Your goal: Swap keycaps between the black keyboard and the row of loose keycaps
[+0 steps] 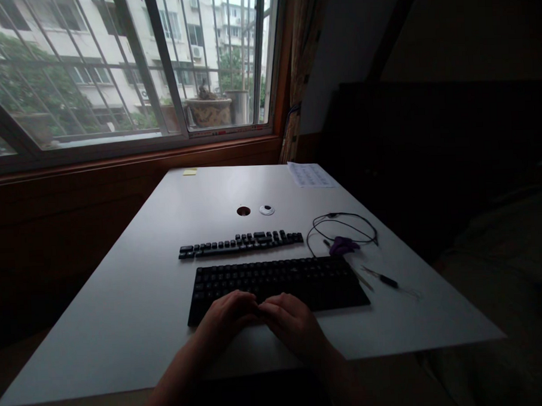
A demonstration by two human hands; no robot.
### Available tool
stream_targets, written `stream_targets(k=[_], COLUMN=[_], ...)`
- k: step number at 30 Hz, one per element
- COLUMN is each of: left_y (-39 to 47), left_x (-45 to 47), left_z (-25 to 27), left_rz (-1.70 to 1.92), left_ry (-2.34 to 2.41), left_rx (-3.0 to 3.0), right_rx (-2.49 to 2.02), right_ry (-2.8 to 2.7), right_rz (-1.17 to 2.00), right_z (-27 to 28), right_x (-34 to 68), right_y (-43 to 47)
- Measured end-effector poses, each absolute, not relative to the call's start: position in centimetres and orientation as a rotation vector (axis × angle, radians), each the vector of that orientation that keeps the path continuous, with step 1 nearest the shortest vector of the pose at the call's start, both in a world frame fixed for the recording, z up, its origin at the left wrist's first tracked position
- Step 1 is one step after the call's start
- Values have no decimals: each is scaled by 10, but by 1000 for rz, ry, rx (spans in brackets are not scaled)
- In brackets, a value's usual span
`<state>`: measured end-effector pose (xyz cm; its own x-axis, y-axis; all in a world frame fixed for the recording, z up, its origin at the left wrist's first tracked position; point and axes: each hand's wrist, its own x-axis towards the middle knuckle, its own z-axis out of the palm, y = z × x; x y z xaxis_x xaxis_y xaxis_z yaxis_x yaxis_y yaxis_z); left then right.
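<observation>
A black keyboard (pixel 278 275) lies flat on the white table, close to its front side. My left hand (pixel 233 306) and my right hand (pixel 291 319) meet at the keyboard's front edge, left of its middle. The fingers of both are bent and pressed together, with the fingertips almost touching. Whatever they may pinch is hidden under them. Just behind the keyboard, black keycaps (pixel 241 247) stand lined up in rows. To the right lies a tool with a black handle and wire loops (pixel 388 281), beside a thin stick-like tool (pixel 365 281).
A purple cloth (pixel 342 245) and a coiled black cable (pixel 338 213) lie behind the keyboard's right end. Farther back are a round table hole (pixel 243 211), a white ring-shaped cover (pixel 266 210), a printed sheet (pixel 312 175) and a yellow note (pixel 190 171). A barred window stands beyond.
</observation>
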<state>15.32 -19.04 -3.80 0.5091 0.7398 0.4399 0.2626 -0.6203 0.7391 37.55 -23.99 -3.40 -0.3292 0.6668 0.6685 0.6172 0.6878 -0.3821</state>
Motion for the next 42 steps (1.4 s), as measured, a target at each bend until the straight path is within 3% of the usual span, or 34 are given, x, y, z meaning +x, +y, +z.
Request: stream_targets(k=[10, 15, 21, 42], left_y=[-190, -192, -201, -207], left_x=[148, 113, 60, 65], left_z=[-34, -28, -45, -45], left_rz=[1068, 1258, 1037, 926], left_ry=[766, 1124, 1482, 1453], left_rx=[2258, 2371, 2339, 2349], right_rx=[-1028, -1146, -1216, -1214], right_ry=[-1916, -1886, -1915, -2086], right_rz=[237, 209, 107, 177], right_z=[-38, -36, -32, -19], right_x=[379, 402, 443, 400], right_y=[-235, -235, -230, -197])
